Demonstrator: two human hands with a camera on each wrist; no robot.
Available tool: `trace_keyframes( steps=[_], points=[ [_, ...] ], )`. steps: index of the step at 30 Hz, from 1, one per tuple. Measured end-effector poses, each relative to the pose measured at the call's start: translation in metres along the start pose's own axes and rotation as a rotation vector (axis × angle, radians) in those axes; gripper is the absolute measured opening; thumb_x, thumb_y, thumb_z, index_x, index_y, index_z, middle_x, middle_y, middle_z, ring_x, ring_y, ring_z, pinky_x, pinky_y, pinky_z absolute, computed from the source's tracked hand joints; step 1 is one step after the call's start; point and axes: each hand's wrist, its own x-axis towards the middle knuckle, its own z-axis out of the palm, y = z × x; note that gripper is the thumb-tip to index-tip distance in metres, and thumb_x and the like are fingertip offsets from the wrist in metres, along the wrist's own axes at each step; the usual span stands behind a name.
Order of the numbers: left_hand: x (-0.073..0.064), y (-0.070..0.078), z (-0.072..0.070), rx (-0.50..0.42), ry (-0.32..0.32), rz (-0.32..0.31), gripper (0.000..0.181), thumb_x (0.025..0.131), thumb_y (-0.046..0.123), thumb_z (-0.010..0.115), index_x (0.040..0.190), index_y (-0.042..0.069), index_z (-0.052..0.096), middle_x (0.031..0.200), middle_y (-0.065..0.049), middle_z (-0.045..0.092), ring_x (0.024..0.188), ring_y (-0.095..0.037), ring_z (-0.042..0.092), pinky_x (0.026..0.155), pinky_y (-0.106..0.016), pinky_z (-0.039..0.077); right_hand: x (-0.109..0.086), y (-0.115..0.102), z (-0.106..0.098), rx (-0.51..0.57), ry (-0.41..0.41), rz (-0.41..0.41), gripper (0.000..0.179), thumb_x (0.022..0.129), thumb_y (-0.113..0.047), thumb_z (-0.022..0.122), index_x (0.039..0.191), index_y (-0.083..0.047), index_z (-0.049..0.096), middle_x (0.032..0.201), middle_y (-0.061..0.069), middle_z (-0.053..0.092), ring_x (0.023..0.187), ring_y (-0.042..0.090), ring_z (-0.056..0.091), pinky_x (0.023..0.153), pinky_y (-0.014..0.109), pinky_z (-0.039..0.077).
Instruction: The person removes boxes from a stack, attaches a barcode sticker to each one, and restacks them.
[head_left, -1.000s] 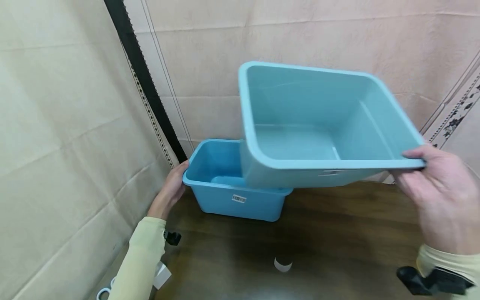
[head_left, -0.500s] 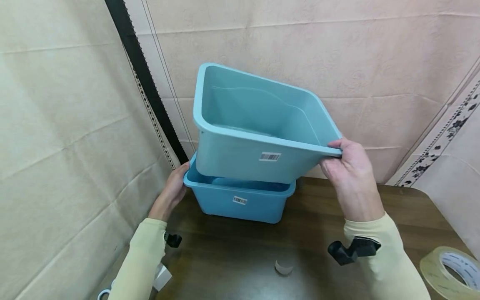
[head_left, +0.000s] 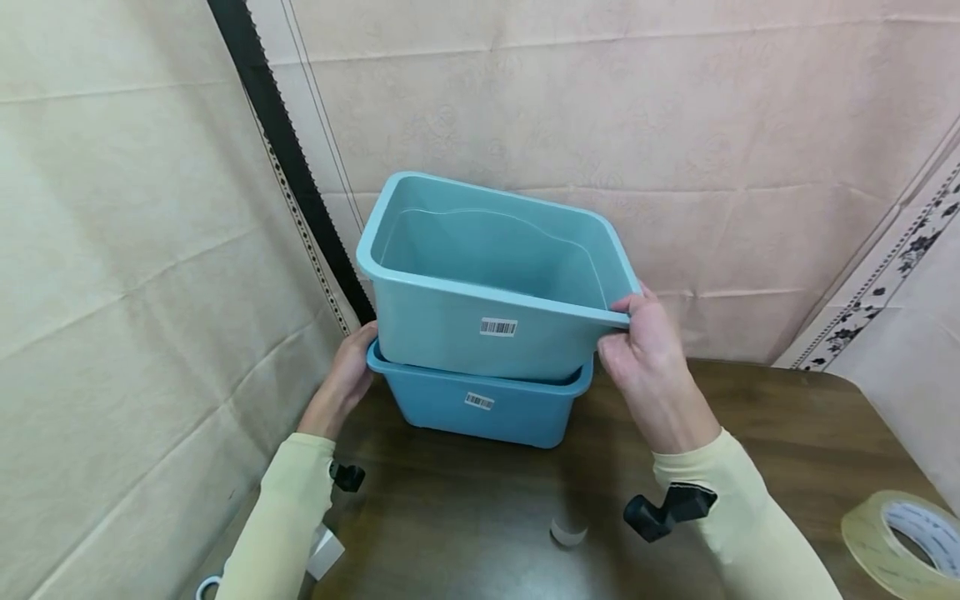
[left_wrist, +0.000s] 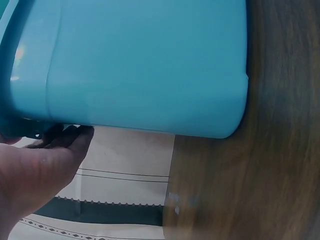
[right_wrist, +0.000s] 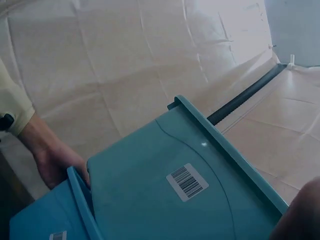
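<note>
A darker blue plastic bin with a barcode label stands on the wooden table. My left hand holds its left end at the rim; in the left wrist view the fingers reach beside the bin's wall. Partly lowered into this bin is a lighter blue-green bin, its base hidden inside and its left end a little higher than its right. My right hand grips the lighter bin's rim at the right end. Its barcode wall fills much of the right wrist view.
A roll of clear tape lies at the table's right. A small white box and a pale blue ring-shaped handle are beside my left forearm. A small round object is near the front. Cloth walls enclose the table's back and sides.
My right hand has brought the lighter bin leftward and down, from above and right of the darker bin to partly inside it. My left hand has stayed on the darker bin's rim.
</note>
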Motion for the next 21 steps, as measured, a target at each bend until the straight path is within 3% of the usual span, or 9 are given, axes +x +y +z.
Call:
trace_keyframes(
  steps=[3, 6, 9, 12, 18, 21],
  points=[
    [-0.001, 0.000, 0.002, -0.031, 0.034, 0.018, 0.029, 0.117, 0.031, 0.036, 0.120, 0.019, 0.062, 0.074, 0.011, 0.054, 0.071, -0.005, 0.055, 0.079, -0.023, 0.047, -0.003, 0.004, -0.001, -0.073, 0.008, -0.030, 0.076, 0.101, 0.009, 0.024, 0.166, -0.029, 0.028, 0.176, -0.006, 0.004, 0.160, 0.021, 0.008, 0.136, 0.038, 0.006],
    [-0.001, 0.001, 0.002, -0.058, 0.056, 0.036, 0.030, 0.116, 0.026, 0.036, 0.123, 0.016, 0.063, 0.074, 0.012, 0.057, 0.068, -0.002, 0.055, 0.072, -0.020, 0.047, -0.006, 0.007, 0.000, -0.121, -0.017, -0.053, 0.077, 0.101, 0.008, 0.024, 0.168, -0.029, 0.022, 0.177, -0.004, 0.002, 0.162, 0.022, 0.006, 0.136, 0.039, 0.004],
    [-0.001, 0.002, 0.002, -0.045, 0.058, 0.030, 0.034, 0.116, 0.026, 0.034, 0.133, 0.012, 0.060, 0.078, 0.012, 0.058, 0.071, -0.002, 0.056, 0.075, -0.019, 0.047, -0.008, 0.012, 0.001, -0.150, -0.020, -0.069, 0.077, 0.101, 0.008, 0.025, 0.169, -0.028, 0.019, 0.177, -0.004, 0.002, 0.164, 0.023, 0.005, 0.137, 0.041, 0.003],
    [-0.001, 0.003, 0.003, -0.022, 0.064, 0.014, 0.034, 0.116, 0.027, 0.034, 0.131, 0.014, 0.062, 0.080, 0.011, 0.057, 0.074, -0.004, 0.056, 0.077, -0.021, 0.047, -0.009, 0.018, 0.001, -0.180, -0.005, -0.086, 0.076, 0.101, 0.009, 0.026, 0.169, -0.025, 0.018, 0.177, -0.003, 0.003, 0.163, 0.023, 0.007, 0.137, 0.042, 0.003],
    [0.002, 0.004, 0.008, -0.048, 0.108, 0.015, 0.033, 0.115, 0.027, 0.039, 0.089, 0.022, 0.060, 0.073, 0.009, 0.053, 0.072, -0.007, 0.054, 0.078, -0.025, 0.047, -0.009, 0.035, -0.006, -0.366, -0.036, -0.087, 0.077, 0.103, 0.006, 0.030, 0.169, -0.029, 0.012, 0.178, -0.006, 0.004, 0.162, 0.022, 0.011, 0.136, 0.044, 0.008],
    [0.003, 0.002, 0.010, -0.056, 0.138, 0.014, 0.040, 0.115, 0.030, 0.039, 0.078, 0.023, 0.053, 0.070, 0.009, 0.050, 0.072, -0.009, 0.052, 0.080, -0.027, 0.045, -0.007, 0.046, -0.013, -0.505, -0.069, -0.097, 0.078, 0.103, 0.004, 0.034, 0.169, -0.029, 0.011, 0.177, -0.007, 0.010, 0.161, 0.022, 0.015, 0.135, 0.046, 0.014]
  ],
)
